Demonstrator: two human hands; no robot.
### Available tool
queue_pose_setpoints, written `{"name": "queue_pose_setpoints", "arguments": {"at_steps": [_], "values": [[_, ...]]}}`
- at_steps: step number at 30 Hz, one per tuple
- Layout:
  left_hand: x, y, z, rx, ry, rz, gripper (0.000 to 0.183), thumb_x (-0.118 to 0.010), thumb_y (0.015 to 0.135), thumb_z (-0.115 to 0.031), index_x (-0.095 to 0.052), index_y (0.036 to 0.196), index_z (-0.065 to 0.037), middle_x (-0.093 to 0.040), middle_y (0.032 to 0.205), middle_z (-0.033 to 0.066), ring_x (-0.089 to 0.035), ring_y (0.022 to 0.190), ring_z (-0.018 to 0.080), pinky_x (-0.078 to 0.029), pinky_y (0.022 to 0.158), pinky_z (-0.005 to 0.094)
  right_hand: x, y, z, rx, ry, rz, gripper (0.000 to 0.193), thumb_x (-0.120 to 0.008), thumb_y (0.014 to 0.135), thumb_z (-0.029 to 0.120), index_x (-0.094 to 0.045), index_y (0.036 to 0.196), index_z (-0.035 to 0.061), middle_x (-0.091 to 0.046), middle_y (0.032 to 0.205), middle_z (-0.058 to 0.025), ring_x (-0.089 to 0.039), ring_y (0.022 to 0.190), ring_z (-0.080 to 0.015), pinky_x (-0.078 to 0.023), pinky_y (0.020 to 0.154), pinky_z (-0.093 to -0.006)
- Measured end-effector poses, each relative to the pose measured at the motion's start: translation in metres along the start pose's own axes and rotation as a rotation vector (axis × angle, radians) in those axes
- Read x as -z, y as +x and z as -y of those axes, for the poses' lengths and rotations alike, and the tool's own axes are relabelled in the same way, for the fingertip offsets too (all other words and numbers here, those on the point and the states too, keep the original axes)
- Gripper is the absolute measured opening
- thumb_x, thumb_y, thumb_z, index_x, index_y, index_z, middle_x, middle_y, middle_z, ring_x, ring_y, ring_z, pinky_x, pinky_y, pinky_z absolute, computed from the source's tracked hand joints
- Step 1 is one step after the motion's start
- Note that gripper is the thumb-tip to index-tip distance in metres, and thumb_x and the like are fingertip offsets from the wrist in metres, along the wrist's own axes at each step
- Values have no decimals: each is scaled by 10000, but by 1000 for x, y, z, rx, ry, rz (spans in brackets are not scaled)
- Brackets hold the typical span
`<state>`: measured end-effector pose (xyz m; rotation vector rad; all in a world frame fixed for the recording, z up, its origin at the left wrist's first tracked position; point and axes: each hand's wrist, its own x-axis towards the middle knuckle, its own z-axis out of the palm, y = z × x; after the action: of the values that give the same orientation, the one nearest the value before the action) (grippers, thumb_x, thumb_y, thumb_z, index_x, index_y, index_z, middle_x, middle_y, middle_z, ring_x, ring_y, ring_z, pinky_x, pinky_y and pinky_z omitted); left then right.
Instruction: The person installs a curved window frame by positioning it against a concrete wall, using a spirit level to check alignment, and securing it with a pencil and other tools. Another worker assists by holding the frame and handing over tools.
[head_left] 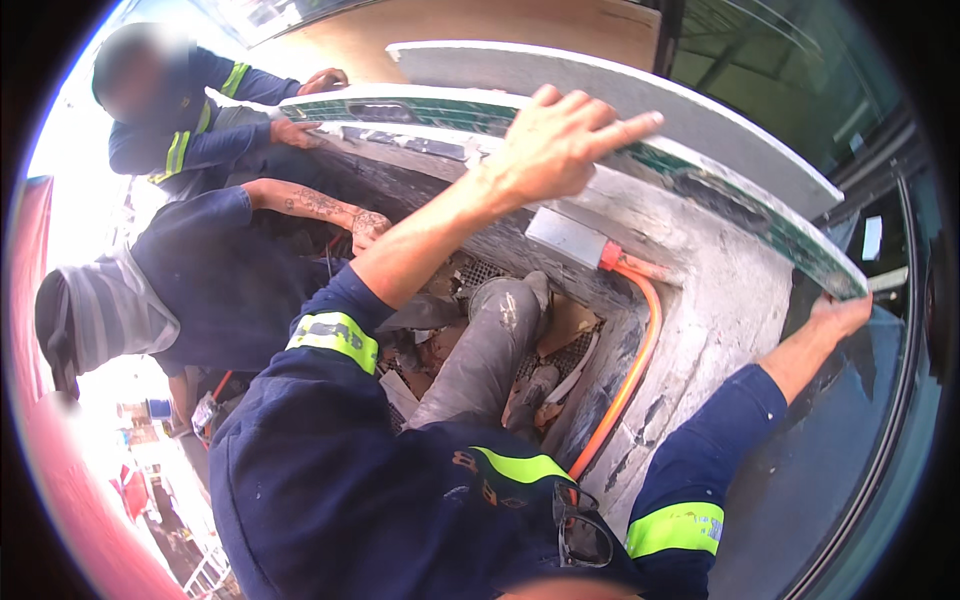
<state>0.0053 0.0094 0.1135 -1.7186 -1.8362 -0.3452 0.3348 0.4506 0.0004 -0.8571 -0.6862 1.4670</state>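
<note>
Shirt (400, 520) filled lower centre as the left hand (560, 145), finger outstretched, hold unclear, crossed the level (655, 158), which could slip if the right hand (845, 313) eased its pinch.

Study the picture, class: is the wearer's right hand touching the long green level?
Touching: the head view shows the right hand gripping the right end of the long green level, with no gap visible.

Green white-edged level (652, 162), orange conduit (638, 370), navy shirt (370, 480), lime bands (335, 341)
</note>
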Motion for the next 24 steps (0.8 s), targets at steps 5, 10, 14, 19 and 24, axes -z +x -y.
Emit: {"name": "queue_pose_setpoints", "arguments": {"at_steps": [5, 10, 14, 19, 24], "values": [[14, -13, -22, 22, -82, 113, 922, -733, 768, -120, -511, 1624, -380, -654, 1043, 50, -659, 942, 239, -500, 820, 435, 35, 56, -9, -38, -130, -14, 408, -547, 1009, 316, -765, 1186, 20, -771, 1202, -152, -752, 1102, -355, -583, 1017, -544], [21, -29, -56, 113, -290, 86, 804, -788, 760, -233, -613, 1538, -338, -658, 1006, 83, -693, 936, 285, -542, 787, 460, 46, 63, 4, -1, -40, -75, 382, -593, 952, 280, -773, 1105, -20, -775, 1170, -172, -755, 1072, -358, -592, 982, -511], [30, -52, -88, 193, -473, 175, 886, -810, 630, -214, -636, 1498, -252, -644, 962, 105, -692, 920, 316, -564, 785, 473, 28, 31, 27, 138, 94, 0, 385, -652, 908, 226, -757, 1077, -103, -770, 1107, -228, -759, 1006, -385, -616, 943, -549], [28, -67, -111, 223, -531, 109, 943, -851, 595, -256, -627, 1510, -227, -653, 978, 108, -695, 910, 332, -546, 754, 477, -46, -74, 55, 340, 20, 10, 351, -666, 926, 220, -761, 1073, -84, -766, 1125, -239, -758, 978, -374, -614, 900, -498], [26, -65, -111, 215, -549, 35, 964, -873, 615, -299, -610, 1539, -231, -660, 980, 107, -700, 919, 333, -539, 750, 475, -132, -188, 79, 488, -192, 303, 376, -696, 925, 239, -756, 1086, -95, -763, 1135, -237, -753, 996, -370, -613, 902, -496]]}}
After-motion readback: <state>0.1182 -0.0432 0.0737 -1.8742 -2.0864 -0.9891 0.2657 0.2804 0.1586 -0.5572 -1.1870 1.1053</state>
